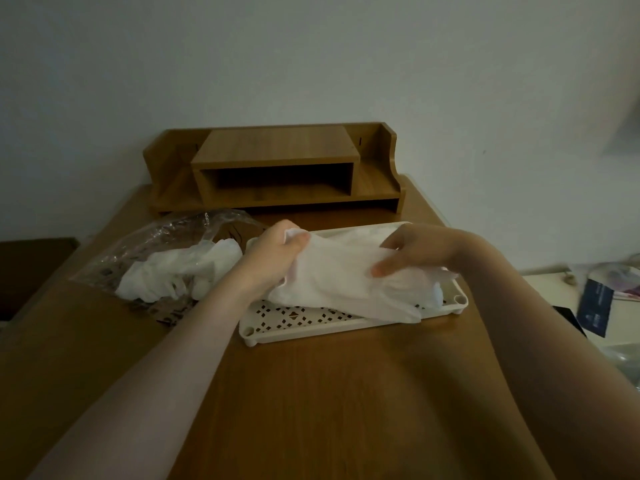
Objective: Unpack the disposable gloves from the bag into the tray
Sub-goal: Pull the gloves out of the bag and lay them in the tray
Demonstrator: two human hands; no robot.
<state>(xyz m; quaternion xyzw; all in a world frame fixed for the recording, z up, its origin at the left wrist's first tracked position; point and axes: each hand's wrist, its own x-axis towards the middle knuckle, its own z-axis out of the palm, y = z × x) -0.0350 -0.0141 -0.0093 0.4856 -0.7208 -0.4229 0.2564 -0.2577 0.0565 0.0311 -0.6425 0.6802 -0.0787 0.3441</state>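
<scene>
A white disposable glove [332, 282] is stretched over the cream perforated tray [294, 323], its fingers draping toward the tray's right end. My left hand [273, 254] grips the glove's cuff end at the tray's left side. My right hand [412, 247] pinches the glove's upper edge between thumb and fingers above the tray's middle. Left of the tray lies a clear plastic bag [156, 244] with a bundle of white gloves [180, 271] spilling from its mouth.
A wooden desk organizer [277, 168] stands at the back of the wooden table [311, 393] against the wall. Papers and a dark card [595, 303] lie on a lower surface to the right. A dark piece of furniture [31, 268] sits at the far left.
</scene>
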